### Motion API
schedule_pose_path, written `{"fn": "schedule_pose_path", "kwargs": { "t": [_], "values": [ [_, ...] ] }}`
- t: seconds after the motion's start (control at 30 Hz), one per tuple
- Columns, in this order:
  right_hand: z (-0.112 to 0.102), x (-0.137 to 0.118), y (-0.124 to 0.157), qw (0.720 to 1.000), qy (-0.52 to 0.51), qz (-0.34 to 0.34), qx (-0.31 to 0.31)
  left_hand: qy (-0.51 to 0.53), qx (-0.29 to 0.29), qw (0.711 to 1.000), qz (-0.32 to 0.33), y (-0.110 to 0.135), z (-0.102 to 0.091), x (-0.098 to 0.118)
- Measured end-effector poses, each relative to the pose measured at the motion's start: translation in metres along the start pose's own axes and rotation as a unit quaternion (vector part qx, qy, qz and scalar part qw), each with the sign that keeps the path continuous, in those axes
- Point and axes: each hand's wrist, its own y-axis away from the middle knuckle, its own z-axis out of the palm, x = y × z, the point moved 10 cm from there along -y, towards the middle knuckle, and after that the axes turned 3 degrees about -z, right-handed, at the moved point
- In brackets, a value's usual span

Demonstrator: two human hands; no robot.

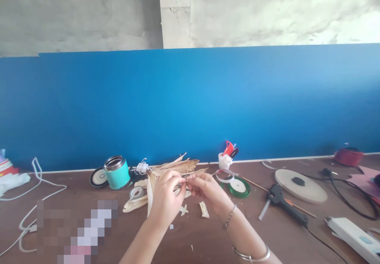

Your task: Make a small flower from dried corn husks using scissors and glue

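My left hand (166, 198) and my right hand (206, 190) meet above the brown table (208, 236), fingertips pinched together on a strip of dried corn husk (150, 192) that hangs down from the left hand. A thin stick shows between the fingertips. More dried husks (178, 165) lie in a pile just behind the hands. Small husk scraps (204, 209) lie on the table below them. My right wrist wears a chain bracelet and a bangle.
A teal metal jar (116, 172) and its lid (97, 177) stand left of the husks. A green ribbon roll (239, 187), a cup of pens (227, 157), a black glue gun (286, 204), a round white disc (299, 185), a white power strip (353, 238) and white cords (35, 192) surround the spot. A blue board (190, 105) backs the table.
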Motion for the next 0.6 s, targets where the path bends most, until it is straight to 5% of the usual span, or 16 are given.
{"fn": "schedule_pose_path", "kwargs": {
  "t": [0.2,0.3,0.43,0.6],
  "values": [
    [-0.005,-0.009,0.001,0.995,0.098,-0.030,0.004,0.015,-0.016,1.000,-0.010,-0.001,0.001,0.002],
    [-0.007,-0.016,0.003,0.984,0.168,-0.063,0.007,0.087,-0.057,0.991,-0.086,-0.001,0.010,-0.012],
    [-0.001,-0.035,0.011,0.947,0.275,-0.164,0.009,0.265,-0.128,0.911,-0.289,0.013,0.035,-0.044],
    [0.017,-0.039,0.016,0.936,0.287,-0.198,-0.053,0.370,-0.127,0.852,-0.347,0.018,0.042,-0.048]
  ]
}}
